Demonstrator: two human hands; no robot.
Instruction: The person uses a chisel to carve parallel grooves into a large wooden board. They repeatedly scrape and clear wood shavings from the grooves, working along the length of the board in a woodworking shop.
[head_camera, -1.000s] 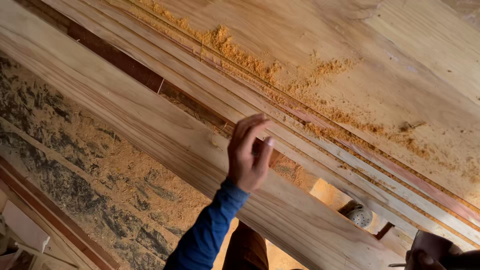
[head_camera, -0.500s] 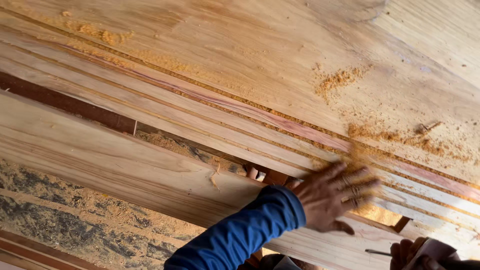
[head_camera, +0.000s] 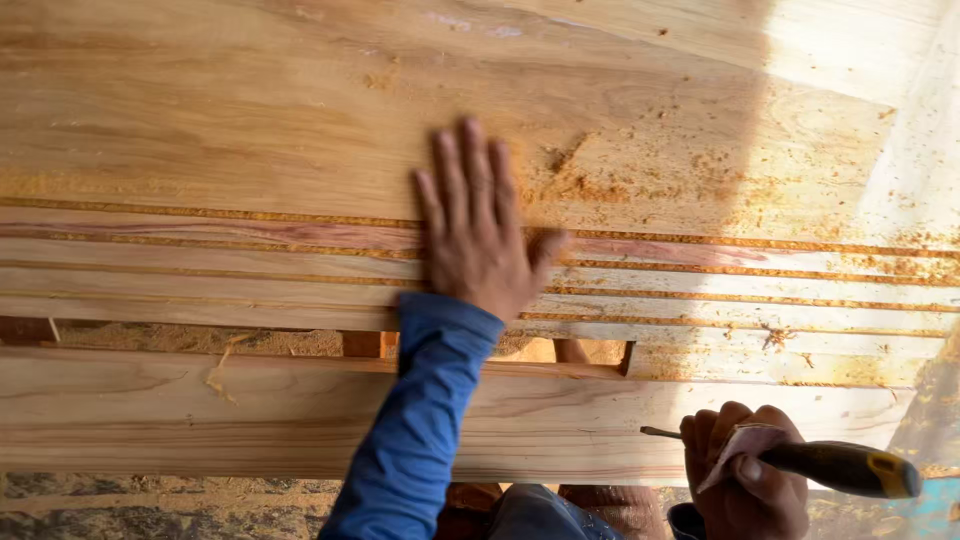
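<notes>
Sawdust (head_camera: 590, 180) lies scattered over a broad grooved wooden panel (head_camera: 250, 130), thickest just to the right of the left hand (head_camera: 478, 235). That hand lies flat on the panel, palm down, fingers spread and apart, gripping nothing; its fingertips reach up onto the smooth upper face while the heel of the palm sits across the long parallel grooves (head_camera: 200, 245) that run the panel's length, packed with orange dust. A blue sleeve (head_camera: 425, 420) runs down from the wrist to the bottom edge of the view.

Half a second ago the same hand was lower and further right, down by the grooves with dust flying at its fingertips; a second ago it was raised on edge over a lower board. Now it has come up and flattened onto the open face, and the dust there looks thinner and pushed to the right. I judge this to be a sweep that clears the worked surface, so the cuts in the grooves can be read.

The right hand (head_camera: 745, 480), at the bottom right, is closed around a chisel (head_camera: 830, 465) with a dark and yellow handle, a scrap of cloth or paper under the fingers; the thin metal end points left, off the wood. It has scarcely moved. Below the grooves, a slot (head_camera: 300, 342) opens between the panel and a nearer plank (head_camera: 200, 410).
</notes>
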